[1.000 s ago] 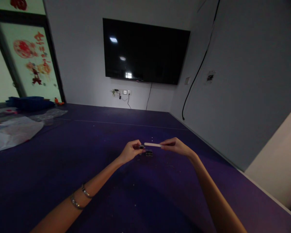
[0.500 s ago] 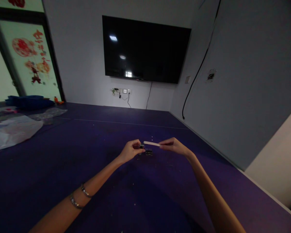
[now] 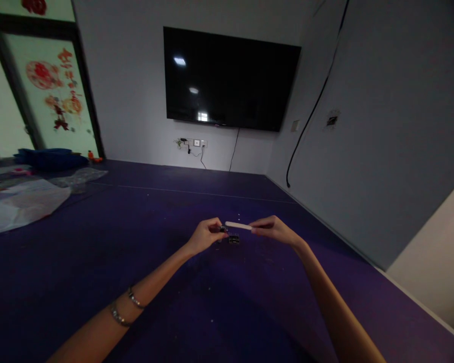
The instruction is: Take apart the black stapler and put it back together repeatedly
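Observation:
Between the thumb and fingers of my left hand [image 3: 206,236] is a small dark object with shiny parts [image 3: 223,229], too small to make out its kind. My right hand [image 3: 274,229] pinches one end of a pale flat stick [image 3: 238,225], rounded at its tip. The stick's free end points left and lies close to the small object; whether they touch I cannot tell. Just below the stick, a small dark rectangular piece [image 3: 233,239] rests on the purple surface [image 3: 166,282].
A few tiny white bits [image 3: 238,217] lie beyond the stick. At the left are a white plastic sheet [image 3: 30,206], clear wrapping [image 3: 81,176] and a blue cloth heap [image 3: 53,159]. A black cable [image 3: 306,121] hangs along the right wall; a television [image 3: 230,78] is mounted ahead.
The whole view has shifted slightly, with the scene a little further right. Both hands keep their grips, and the stick stays near the small object.

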`<state>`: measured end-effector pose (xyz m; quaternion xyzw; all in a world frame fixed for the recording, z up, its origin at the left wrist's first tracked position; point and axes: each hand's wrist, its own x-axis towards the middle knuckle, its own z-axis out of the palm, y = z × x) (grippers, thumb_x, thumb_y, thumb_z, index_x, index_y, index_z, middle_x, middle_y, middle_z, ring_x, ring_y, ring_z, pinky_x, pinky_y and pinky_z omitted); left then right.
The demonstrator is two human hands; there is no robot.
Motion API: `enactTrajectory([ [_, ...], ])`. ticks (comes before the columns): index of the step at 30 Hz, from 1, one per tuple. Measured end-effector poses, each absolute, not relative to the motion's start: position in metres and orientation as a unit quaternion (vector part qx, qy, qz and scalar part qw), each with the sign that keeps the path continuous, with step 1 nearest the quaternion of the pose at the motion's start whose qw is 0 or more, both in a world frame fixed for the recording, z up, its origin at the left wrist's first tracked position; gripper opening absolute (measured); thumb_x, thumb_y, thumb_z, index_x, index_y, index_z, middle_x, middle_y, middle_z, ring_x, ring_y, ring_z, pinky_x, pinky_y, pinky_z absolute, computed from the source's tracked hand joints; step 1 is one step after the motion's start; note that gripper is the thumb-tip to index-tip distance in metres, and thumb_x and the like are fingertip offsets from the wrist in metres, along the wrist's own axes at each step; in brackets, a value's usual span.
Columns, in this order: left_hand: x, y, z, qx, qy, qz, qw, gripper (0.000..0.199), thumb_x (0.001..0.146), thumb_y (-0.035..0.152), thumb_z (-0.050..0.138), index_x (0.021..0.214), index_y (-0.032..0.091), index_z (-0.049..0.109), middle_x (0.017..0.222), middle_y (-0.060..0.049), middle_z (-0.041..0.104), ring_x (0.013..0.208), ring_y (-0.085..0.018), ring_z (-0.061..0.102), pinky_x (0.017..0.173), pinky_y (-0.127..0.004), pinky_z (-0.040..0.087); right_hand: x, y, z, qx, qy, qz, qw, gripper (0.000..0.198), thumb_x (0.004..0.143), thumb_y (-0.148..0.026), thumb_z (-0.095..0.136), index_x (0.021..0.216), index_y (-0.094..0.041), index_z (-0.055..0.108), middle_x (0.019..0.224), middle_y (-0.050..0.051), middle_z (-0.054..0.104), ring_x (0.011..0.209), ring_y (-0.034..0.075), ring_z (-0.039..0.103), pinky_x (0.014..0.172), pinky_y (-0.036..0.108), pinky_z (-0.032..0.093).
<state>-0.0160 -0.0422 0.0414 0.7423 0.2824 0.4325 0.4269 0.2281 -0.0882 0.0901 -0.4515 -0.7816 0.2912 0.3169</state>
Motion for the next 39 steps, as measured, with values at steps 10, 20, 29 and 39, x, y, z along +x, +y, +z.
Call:
enactTrajectory([
  [10, -0.018, -0.041, 0.041, 0.737, 0.282, 0.441, 0.428, 0.024, 0.062, 0.025, 0.07, 0.063, 0.015, 0.048, 0.062, 0.004, 0.054, 0.059, -0.009, 0.05, 0.058, -0.022, 0.038, 0.221, -0.09, 0.095, -0.462, -0.794, 0.213, 0.333, 0.032, 0.075, -0.042, 0.06, 0.095, -0.019, 0.07, 0.086, 0.004, 0.071, 0.075, 0.018, 0.062, 0.064, 0.027, 0.045],
  [20, -0.014, -0.036, 0.042, 0.756, 0.278, 0.437, 0.401, 0.026, 0.062, 0.026, 0.071, 0.063, 0.015, 0.048, 0.059, 0.006, 0.05, 0.056, -0.008, 0.046, 0.056, -0.021, 0.036, 0.219, -0.104, 0.103, -0.468, -0.8, 0.168, 0.336, 0.027, 0.079, -0.037, 0.056, 0.095, -0.021, 0.07, 0.088, 0.004, 0.071, 0.079, 0.018, 0.064, 0.068, 0.027, 0.048],
  [29, -0.016, -0.031, 0.037, 0.764, 0.268, 0.421, 0.409, 0.027, 0.064, 0.029, 0.07, 0.063, 0.015, 0.046, 0.059, 0.006, 0.048, 0.056, -0.008, 0.046, 0.056, -0.021, 0.035, 0.212, -0.115, 0.107, -0.473, -0.812, 0.088, 0.331, 0.025, 0.081, -0.037, 0.054, 0.096, -0.024, 0.07, 0.089, 0.003, 0.07, 0.079, 0.017, 0.063, 0.069, 0.027, 0.048],
  [39, -0.012, -0.037, 0.04, 0.752, 0.271, 0.418, 0.431, 0.028, 0.063, 0.028, 0.07, 0.063, 0.016, 0.046, 0.059, 0.006, 0.05, 0.057, -0.008, 0.049, 0.054, -0.02, 0.036, 0.206, -0.123, 0.111, -0.48, -0.823, 0.053, 0.298, 0.028, 0.082, -0.039, 0.051, 0.1, -0.027, 0.069, 0.084, 0.003, 0.07, 0.071, 0.016, 0.061, 0.063, 0.025, 0.046],
])
